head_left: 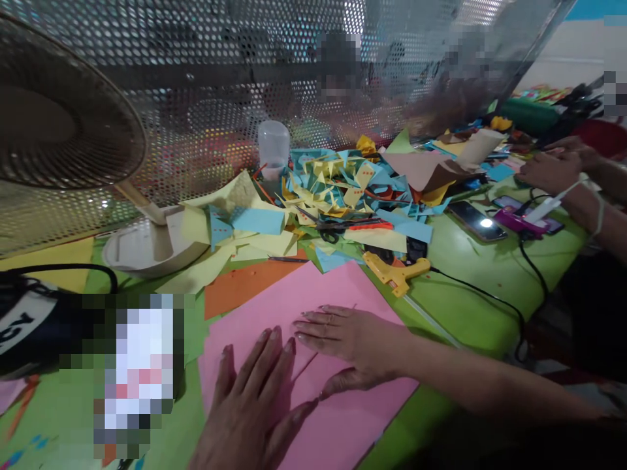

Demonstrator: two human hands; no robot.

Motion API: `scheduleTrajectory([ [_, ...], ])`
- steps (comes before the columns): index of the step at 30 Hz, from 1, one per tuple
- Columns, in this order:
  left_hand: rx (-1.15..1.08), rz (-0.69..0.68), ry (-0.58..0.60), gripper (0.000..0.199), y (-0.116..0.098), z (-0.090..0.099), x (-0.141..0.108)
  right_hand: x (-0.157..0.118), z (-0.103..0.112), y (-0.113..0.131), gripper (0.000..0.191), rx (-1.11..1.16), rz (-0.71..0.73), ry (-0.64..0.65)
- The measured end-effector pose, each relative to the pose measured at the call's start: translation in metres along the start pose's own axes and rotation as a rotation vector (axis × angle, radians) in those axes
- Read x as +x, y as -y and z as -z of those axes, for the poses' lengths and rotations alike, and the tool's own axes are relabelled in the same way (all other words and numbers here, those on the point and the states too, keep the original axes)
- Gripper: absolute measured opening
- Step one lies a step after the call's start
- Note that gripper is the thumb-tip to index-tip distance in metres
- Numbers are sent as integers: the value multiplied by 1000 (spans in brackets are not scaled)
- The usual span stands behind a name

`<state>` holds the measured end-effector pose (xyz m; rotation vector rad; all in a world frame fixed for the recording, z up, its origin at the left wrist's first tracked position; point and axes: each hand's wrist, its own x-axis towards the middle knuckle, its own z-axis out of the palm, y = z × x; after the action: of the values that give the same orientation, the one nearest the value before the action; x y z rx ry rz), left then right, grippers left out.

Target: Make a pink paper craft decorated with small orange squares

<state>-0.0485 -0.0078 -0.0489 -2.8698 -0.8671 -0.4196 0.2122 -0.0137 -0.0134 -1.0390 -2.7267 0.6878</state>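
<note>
Pink paper sheets (pixel 353 294) lie on the green table in front of me, with a thin dark line or slit between my hands. My left hand (pixel 252 391) rests flat on the pink paper with its fingers spread. From the right, my right hand (pixel 355 346) lies palm down on the same paper, fingers stretched toward the left one; the two thumbs come close together. Just beyond the pink paper is an orange sheet (pixel 245 287), and a yellow glue gun (pixel 396 271) sits by its upper right corner.
A fan (pixel 157 241) stands at the left, near a blurred bright object (pixel 142 365). Paper scraps (pixel 343 183), scissors (pixel 326 225) and a plastic container (pixel 273 147) lie toward the mesh panel. Phone (pixel 477 220), cables and another person's hands (pixel 553 170) are at the right.
</note>
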Motion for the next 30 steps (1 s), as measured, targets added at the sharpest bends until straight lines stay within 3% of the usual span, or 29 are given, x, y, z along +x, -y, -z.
scheduleTrajectory([
  [8, 33, 3, 9, 57, -4, 8, 4, -2, -6, -2, 77, 2, -29, -14],
  [21, 49, -16, 61, 71, -5, 9, 5, -3, -10, -7, 81, -19, -15, 0],
  [30, -99, 3, 90, 76, -3, 15, 7, -26, 5, -9, 96, -102, -276, 32],
])
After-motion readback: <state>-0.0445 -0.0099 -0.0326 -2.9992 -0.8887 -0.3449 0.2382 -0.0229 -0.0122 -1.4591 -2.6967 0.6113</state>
